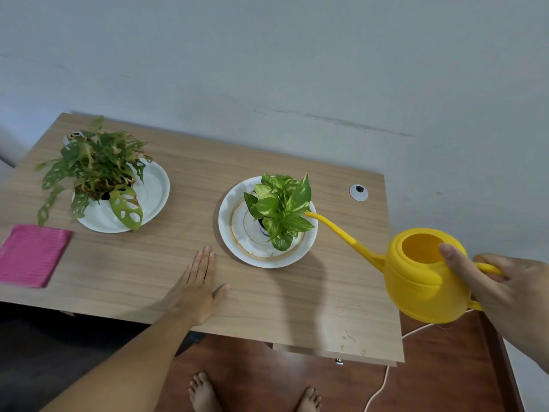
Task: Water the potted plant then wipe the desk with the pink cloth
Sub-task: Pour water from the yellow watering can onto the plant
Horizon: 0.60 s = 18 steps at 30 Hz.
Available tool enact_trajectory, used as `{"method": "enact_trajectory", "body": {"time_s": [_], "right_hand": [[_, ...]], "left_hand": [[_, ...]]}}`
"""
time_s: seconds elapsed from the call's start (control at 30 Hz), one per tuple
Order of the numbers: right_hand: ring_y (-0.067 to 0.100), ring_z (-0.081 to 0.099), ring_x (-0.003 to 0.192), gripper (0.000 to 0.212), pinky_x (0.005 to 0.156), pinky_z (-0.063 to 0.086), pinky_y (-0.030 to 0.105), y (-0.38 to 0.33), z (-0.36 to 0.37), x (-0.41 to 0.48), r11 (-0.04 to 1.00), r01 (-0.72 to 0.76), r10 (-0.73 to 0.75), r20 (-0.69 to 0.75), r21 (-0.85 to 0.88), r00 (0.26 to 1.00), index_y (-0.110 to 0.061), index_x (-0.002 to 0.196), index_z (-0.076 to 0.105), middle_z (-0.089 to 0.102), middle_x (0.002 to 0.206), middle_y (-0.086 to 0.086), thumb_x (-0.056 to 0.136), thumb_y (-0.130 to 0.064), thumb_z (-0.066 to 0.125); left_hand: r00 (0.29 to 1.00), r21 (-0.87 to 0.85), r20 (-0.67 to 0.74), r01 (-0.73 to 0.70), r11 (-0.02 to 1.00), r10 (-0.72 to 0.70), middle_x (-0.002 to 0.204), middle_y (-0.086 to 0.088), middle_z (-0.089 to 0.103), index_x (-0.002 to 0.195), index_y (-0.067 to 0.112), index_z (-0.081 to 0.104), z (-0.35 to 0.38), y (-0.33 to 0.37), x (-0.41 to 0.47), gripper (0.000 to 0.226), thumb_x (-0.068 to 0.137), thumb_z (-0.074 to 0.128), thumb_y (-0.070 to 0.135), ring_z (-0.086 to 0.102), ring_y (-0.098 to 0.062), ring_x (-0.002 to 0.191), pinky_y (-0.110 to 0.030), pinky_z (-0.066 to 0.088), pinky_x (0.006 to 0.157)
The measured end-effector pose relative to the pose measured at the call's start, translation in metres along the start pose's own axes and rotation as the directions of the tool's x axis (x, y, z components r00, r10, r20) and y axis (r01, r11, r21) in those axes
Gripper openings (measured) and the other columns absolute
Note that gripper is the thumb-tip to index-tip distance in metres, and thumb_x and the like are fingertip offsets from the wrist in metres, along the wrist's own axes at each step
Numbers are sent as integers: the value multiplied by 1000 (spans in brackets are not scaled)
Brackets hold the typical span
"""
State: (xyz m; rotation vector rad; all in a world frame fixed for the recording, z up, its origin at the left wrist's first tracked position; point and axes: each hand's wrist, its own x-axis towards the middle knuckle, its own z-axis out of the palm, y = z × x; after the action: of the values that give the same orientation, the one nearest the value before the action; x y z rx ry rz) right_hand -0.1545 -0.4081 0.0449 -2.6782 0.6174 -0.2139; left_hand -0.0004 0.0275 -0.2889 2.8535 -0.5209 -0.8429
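A small potted plant [280, 209] with green and yellow leaves stands on a white gold-rimmed plate [237, 248] in the middle of the wooden desk [166, 263]. My right hand [490, 286] grips the handle of a yellow watering can [421, 278], held in the air off the desk's right edge. The can's long spout reaches left, its tip touching the plant's leaves. My left hand [197, 286] lies flat on the desk, fingers together, just left of the plate. A folded pink cloth [31, 254] lies at the desk's left edge.
A second, larger plant [95, 171] with holed leaves sits on a white plate [154, 188] at the back left. A round cable grommet [358, 192] is at the back right. Water drops [349, 340] dot the front right corner. A wall rises behind; my bare feet and a white cable are below.
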Motion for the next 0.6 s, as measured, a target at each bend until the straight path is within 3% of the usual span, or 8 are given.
{"method": "enact_trajectory", "body": {"time_s": [0.17, 0.33, 0.47, 0.6], "right_hand": [[32, 52, 45, 99, 63, 44, 48, 18, 0, 8, 998, -60, 61, -48, 16, 997, -14, 55, 53, 53, 52, 5, 81, -108, 39], [50, 59, 61, 107, 65, 45, 50, 21, 3, 25, 992, -125, 125, -47, 8, 991, -1, 66, 61, 51, 56, 24, 84, -105, 45], [52, 62, 63, 111, 57, 45, 59, -1, 6, 34, 990, -136, 136, -17, 27, 991, 4, 66, 59, 54, 57, 29, 85, -105, 43], [51, 59, 63, 125, 55, 40, 49, -30, 11, 35, 991, -121, 121, 1, 54, 993, 9, 66, 54, 54, 60, 34, 72, -114, 35]], "left_hand": [[1000, -1, -14, -5, 1000, 5, 177, -5, -42, 167, 8, -31, 5, -3, 2, 95, 111, 13, 71, -31, -20, 168, -41, -8, 141], [1000, -4, -14, 1, 1000, -1, 175, -2, -45, 166, 9, -33, 4, -2, 2, 95, 111, 11, 72, -32, -19, 167, -41, -8, 141], [1000, 0, -20, -7, 1000, 7, 176, -2, -43, 168, 11, -32, 5, -3, 1, 95, 111, 12, 72, -32, -19, 168, -41, -7, 141], [1000, 9, -11, -8, 1000, 8, 175, -3, -45, 167, 10, -32, 5, -4, 3, 95, 110, 11, 73, -33, -19, 167, -41, -8, 141]]}}
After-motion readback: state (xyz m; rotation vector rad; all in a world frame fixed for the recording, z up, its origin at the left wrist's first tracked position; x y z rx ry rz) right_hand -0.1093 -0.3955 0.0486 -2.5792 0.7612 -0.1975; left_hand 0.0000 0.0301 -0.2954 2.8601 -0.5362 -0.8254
